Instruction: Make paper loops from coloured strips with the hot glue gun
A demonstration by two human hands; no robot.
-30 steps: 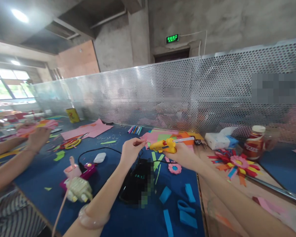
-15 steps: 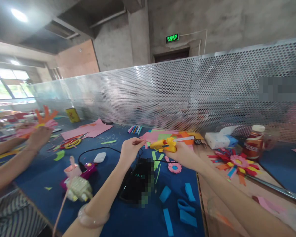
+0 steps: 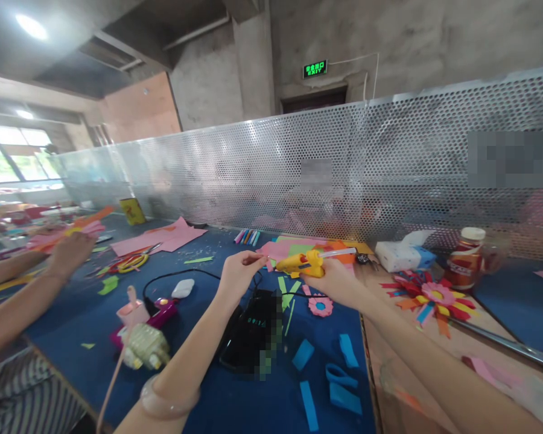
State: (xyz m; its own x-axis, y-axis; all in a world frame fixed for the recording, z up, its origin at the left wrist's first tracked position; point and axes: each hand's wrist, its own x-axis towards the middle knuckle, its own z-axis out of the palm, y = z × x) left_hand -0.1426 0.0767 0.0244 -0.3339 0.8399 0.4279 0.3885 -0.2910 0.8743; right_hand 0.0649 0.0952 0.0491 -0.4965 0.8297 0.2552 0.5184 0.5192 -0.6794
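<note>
A yellow glue gun (image 3: pixel 301 263) with a clear glue stick out of its back is gripped in my right hand (image 3: pixel 337 278), nozzle toward the left. My left hand (image 3: pixel 241 272) pinches something small and pinkish right at the nozzle; its shape is too small to make out. Under my hands lies a black phone (image 3: pixel 253 334) with lit digits. Beside it are green paper strips (image 3: pixel 289 295) and a pink paper flower (image 3: pixel 320 305) with a blue centre. Several blue strips (image 3: pixel 339 374), some folded into loops, lie nearer me on the blue table.
A co-worker's hands (image 3: pixel 72 253) hold pink and orange paper at the left. Purple power strip (image 3: pixel 167 307), white case (image 3: pixel 183 288), scissors (image 3: pixel 133 262) and markers (image 3: pixel 247 237) lie about. Rightward are a ribbon flower (image 3: pixel 437 295), tissue pack (image 3: pixel 405 256) and jar (image 3: pixel 467 259).
My hands and the glue gun stay almost in place. At the left, the co-worker's orange paper piece has tipped down from upright to nearly flat.
</note>
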